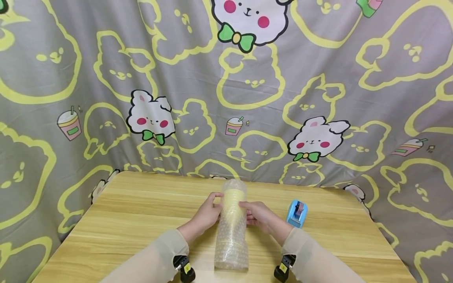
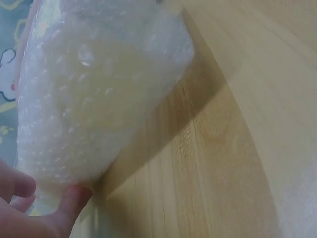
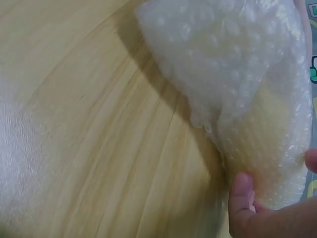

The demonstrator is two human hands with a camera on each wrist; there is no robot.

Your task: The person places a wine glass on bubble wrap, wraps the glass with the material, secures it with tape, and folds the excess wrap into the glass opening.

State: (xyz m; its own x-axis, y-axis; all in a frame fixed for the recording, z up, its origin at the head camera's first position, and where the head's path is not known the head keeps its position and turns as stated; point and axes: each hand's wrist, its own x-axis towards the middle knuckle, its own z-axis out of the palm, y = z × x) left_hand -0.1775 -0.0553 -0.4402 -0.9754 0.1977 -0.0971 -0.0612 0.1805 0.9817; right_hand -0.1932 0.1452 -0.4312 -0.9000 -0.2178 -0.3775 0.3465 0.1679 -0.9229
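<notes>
A long bundle rolled in clear bubble wrap (image 1: 231,239), with something pale yellow showing through it, lies lengthwise on the wooden table in the head view. My left hand (image 1: 208,213) holds its left side near the upper half, thumb and fingers curved against the wrap. From the right side, my right hand (image 1: 262,217) grips it at about the same height. In the left wrist view, the left thumb (image 2: 75,198) presses the wrap's lower edge. The right wrist view has the right hand (image 3: 270,215) around the narrower part of the bundle.
A blue tape dispenser (image 1: 296,213) stands on the table to the right of my right forearm. Behind the wooden table (image 1: 148,196) hangs a grey curtain (image 1: 198,90) with yellow outlines and white rabbit heads.
</notes>
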